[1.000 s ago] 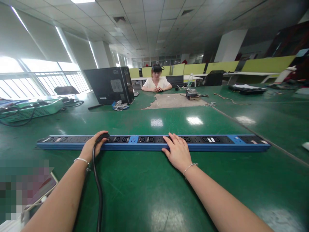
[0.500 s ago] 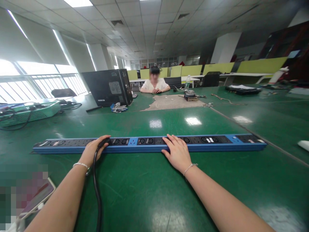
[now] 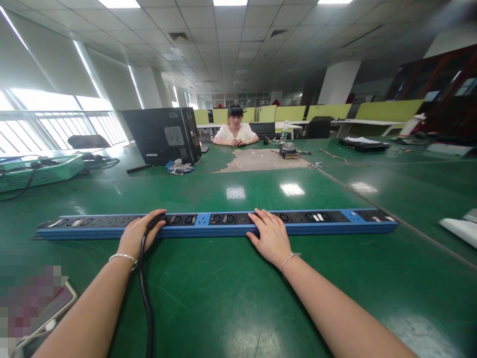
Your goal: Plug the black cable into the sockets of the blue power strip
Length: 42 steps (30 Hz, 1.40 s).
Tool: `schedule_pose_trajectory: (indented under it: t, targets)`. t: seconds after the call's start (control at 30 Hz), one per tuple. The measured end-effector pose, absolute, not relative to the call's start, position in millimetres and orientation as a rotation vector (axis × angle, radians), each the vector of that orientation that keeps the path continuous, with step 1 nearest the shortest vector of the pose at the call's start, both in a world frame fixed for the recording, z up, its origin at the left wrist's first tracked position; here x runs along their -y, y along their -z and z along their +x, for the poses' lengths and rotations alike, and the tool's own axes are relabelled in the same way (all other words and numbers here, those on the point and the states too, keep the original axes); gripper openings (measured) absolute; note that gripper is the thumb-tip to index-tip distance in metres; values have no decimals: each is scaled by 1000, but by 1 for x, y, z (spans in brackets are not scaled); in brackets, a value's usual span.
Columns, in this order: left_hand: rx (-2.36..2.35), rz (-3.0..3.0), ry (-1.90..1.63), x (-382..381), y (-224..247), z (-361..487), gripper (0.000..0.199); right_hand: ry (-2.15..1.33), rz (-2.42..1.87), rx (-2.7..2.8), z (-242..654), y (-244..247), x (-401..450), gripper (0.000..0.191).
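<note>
A long blue power strip (image 3: 223,230) with black sockets lies across the green table in front of me. My left hand (image 3: 138,232) is closed around a black plug (image 3: 157,219) at the strip's sockets, left of the middle. Whether the prongs sit in a socket is hidden by the fingers. From that plug a thick black cord (image 3: 144,288) hangs down towards the table's near edge. My right hand (image 3: 271,236) lies over the strip right of its middle, fingers stretched across the sockets and thumb at the near side.
A black computer case (image 3: 164,136) stands at the back left, with gloves (image 3: 179,167) beside it. A green basket (image 3: 44,173) holds cables at the far left. Opposite me sits a person (image 3: 235,132). A phone-like device (image 3: 44,303) lies at the near left.
The whole view has shifted slightly, so the strip and table things appear a little further left. Both hands keep their places on the strip and plug.
</note>
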<state>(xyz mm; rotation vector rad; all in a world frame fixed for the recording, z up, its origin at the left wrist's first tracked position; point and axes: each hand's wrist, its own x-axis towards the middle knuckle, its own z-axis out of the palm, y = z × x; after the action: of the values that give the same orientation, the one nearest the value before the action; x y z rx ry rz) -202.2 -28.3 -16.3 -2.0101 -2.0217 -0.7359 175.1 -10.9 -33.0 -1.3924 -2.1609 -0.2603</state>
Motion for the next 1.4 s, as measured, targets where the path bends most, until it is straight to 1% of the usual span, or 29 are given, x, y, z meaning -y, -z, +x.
schedule_pose_trajectory:
  t: [0.43,0.83,1.27,1.33,1.4]
  targets:
    - [1960,-2075,804,29,19,-202,43,287,-1405,2161,175,33,11,46]
    - [1911,-2021,850,27,24,-203,40,278,-1410,2159,175,32,11,46]
    - [1973,-1985,920,25,27,-203,38,261,-1397,2150,175,32,12,46]
    - [1986,-1992,968,25,24,-204,38,259,-1401,2150,175,32,12,46]
    - [2005,-1905,1130,26,20,-205,40,259,-1407,2152,175,32,12,46]
